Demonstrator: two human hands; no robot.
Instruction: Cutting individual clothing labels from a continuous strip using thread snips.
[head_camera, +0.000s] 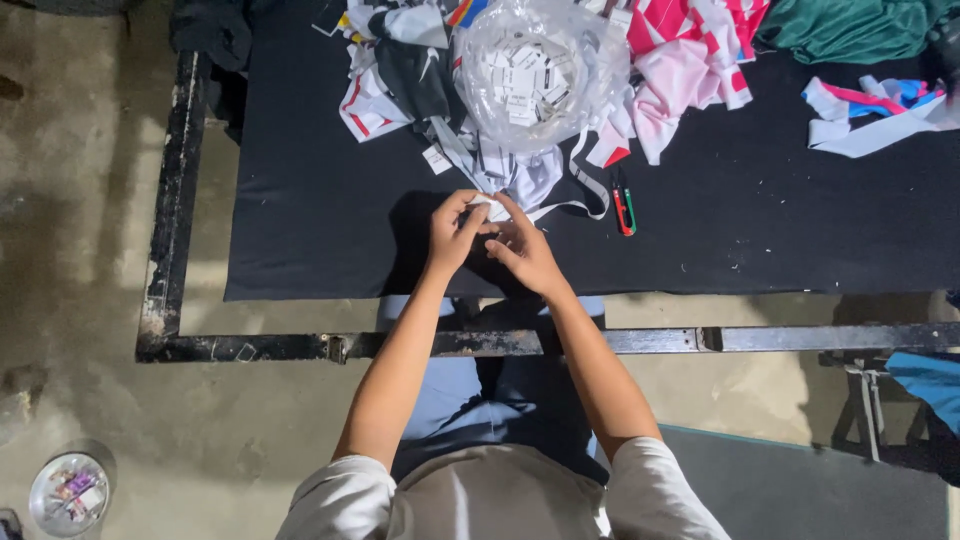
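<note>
While both hands pinch a small white tag above the table, left hand and right hand fingers closed on it, the cloth pile remains unprocessed; early stage, apparently.

I saw one clear plastic bag of many small white tags, one thread snipper, one green garment, and one round dish on the floor.

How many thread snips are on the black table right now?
1. The thread snips, with red and green handles, lie on the black table just right of the right hand. More could be hidden under the fabric pile.
</note>
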